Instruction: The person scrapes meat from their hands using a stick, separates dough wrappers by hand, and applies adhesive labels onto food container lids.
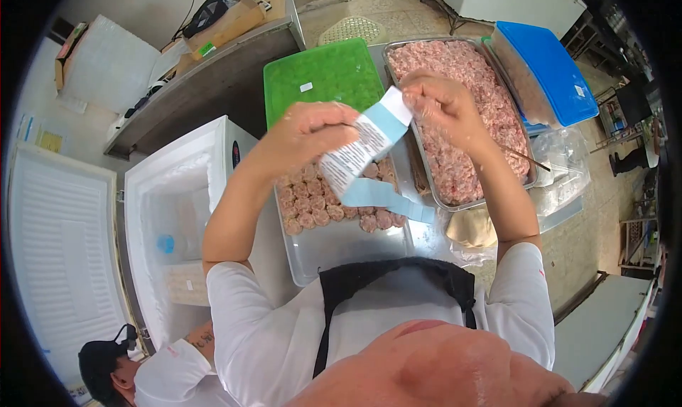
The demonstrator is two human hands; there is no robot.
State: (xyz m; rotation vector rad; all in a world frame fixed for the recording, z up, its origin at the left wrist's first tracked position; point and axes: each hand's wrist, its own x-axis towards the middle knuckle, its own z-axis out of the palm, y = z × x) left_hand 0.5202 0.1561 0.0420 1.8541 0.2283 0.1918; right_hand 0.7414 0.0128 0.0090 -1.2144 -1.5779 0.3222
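My left hand [307, 135] is closed on a strip of printed labels [352, 158], white with small dark text on a light-blue backing. The strip's loose tail curls down and to the right over the food below. At the strip's upper end, the fingers of my right hand [446, 108] are pinched on the white tip. Below my hands, meat dumplings [312, 202] stand in rows in a shallow plastic container [341, 254]. Behind them is a green lid [323, 73] with a small white sticker. Ground meat [472, 151] fills a metal tray beneath my right hand.
A container with a blue lid [547, 73] stands beyond the tray. A thin stick [524, 157] lies across the meat's right edge. Wrappers in clear plastic [472, 229] sit near the tray. On the left, a chest freezer [177, 158] stands open, with another person [167, 375] beside it.
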